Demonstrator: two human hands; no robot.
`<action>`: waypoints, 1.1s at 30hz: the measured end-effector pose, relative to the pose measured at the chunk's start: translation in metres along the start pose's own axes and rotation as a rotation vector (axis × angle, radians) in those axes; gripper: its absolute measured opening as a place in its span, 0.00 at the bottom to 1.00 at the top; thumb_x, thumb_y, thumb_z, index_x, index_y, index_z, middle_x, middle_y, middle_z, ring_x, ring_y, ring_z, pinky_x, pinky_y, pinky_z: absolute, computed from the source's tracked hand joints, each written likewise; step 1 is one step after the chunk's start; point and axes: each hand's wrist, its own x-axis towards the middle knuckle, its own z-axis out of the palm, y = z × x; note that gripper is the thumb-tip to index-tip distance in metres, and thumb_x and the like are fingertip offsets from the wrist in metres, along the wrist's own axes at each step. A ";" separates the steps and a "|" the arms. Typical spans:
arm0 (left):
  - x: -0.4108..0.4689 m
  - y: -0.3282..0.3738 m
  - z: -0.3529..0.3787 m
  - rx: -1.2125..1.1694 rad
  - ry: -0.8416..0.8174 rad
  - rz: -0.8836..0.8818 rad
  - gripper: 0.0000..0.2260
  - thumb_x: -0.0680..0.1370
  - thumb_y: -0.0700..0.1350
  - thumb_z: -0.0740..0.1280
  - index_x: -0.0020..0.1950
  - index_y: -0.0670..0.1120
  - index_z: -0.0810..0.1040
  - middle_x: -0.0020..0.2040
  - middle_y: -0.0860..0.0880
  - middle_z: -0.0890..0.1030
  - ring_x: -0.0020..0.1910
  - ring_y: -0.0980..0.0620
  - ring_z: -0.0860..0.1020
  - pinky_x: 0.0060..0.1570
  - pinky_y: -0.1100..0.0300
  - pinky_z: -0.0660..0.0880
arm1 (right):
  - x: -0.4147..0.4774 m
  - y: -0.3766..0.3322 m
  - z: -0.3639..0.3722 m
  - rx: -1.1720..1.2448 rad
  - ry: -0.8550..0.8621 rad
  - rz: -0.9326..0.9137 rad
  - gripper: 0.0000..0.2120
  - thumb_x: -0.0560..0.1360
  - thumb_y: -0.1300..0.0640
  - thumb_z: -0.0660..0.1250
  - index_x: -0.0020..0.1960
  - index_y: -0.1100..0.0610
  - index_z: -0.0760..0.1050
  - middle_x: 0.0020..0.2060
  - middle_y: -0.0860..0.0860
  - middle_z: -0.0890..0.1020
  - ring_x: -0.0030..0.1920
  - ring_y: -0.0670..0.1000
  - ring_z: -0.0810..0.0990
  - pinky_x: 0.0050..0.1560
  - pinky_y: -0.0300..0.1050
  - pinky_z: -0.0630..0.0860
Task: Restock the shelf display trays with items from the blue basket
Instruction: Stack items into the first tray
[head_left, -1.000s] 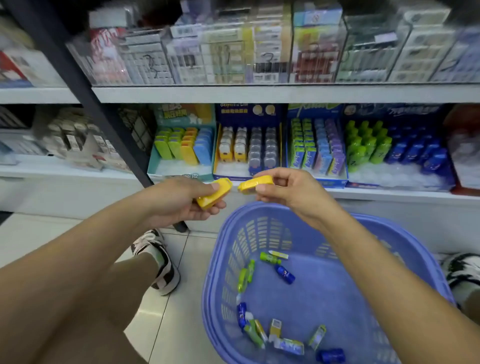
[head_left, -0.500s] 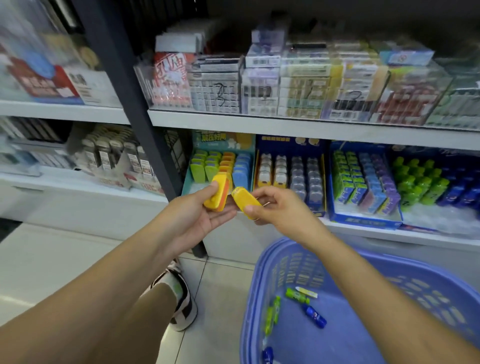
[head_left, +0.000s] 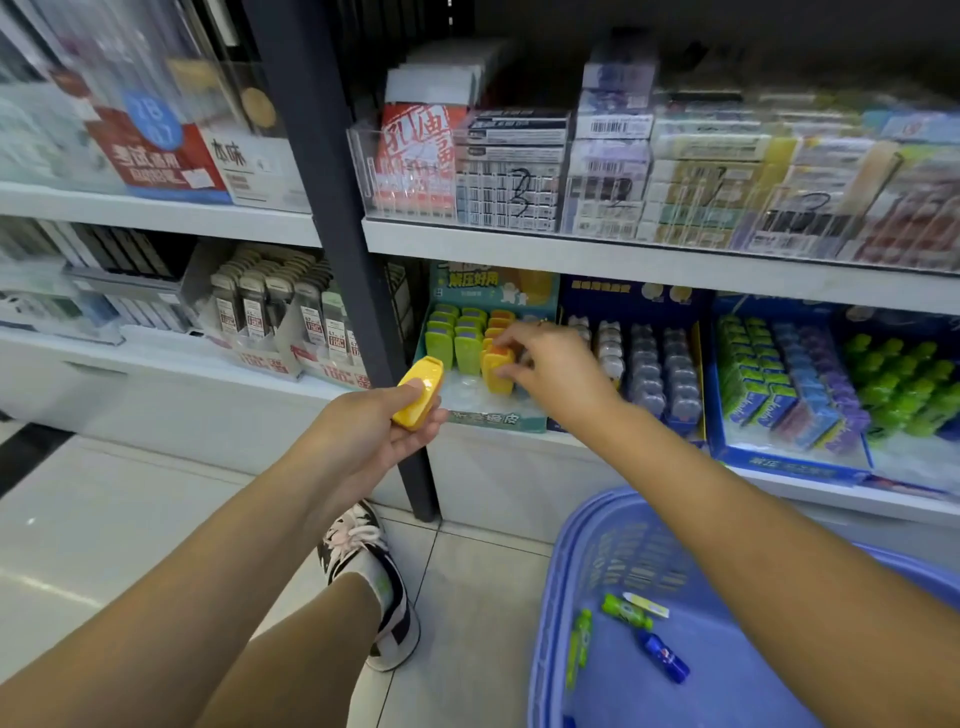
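Note:
My left hand (head_left: 374, 431) grips a yellow eraser case (head_left: 418, 392) just in front of the teal display tray (head_left: 493, 418) on the lower shelf. My right hand (head_left: 550, 364) reaches into that tray and pinches a second yellow case (head_left: 496, 374), standing upright beside the green cases (head_left: 457, 343). The blue basket (head_left: 597, 561) sits on the floor at lower right, holding a few small green and blue items (head_left: 639, 629).
A dark shelf post (head_left: 332, 218) stands just left of the teal tray. To the right are a dark blue tray of grey and white items (head_left: 654, 364) and a blue tray of green, blue and purple packs (head_left: 789, 379). My shoe (head_left: 379, 577) rests on the tiled floor.
My right hand has moved from beside the left hand forward into the teal tray with its yellow case. The view has shifted closer to the shelf; the left hand keeps its case.

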 end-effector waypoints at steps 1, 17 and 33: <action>0.000 0.000 0.000 -0.007 -0.020 0.001 0.10 0.80 0.40 0.62 0.57 0.35 0.74 0.46 0.43 0.81 0.41 0.51 0.82 0.34 0.65 0.79 | -0.001 0.001 0.005 -0.014 -0.018 -0.007 0.14 0.74 0.59 0.69 0.59 0.59 0.76 0.52 0.58 0.80 0.50 0.57 0.78 0.51 0.46 0.73; 0.002 0.005 0.005 -0.041 -0.029 0.060 0.08 0.78 0.39 0.66 0.55 0.37 0.74 0.49 0.43 0.78 0.44 0.50 0.81 0.39 0.64 0.81 | 0.003 -0.007 0.018 -0.474 -0.078 -0.130 0.10 0.79 0.63 0.57 0.55 0.63 0.75 0.50 0.58 0.73 0.51 0.59 0.77 0.48 0.49 0.76; 0.007 -0.004 0.023 0.748 0.106 0.469 0.14 0.67 0.37 0.77 0.47 0.44 0.77 0.40 0.49 0.81 0.37 0.55 0.79 0.40 0.65 0.77 | -0.020 -0.037 -0.033 0.057 -0.195 -0.210 0.26 0.73 0.55 0.70 0.69 0.47 0.68 0.51 0.46 0.79 0.40 0.40 0.75 0.43 0.27 0.66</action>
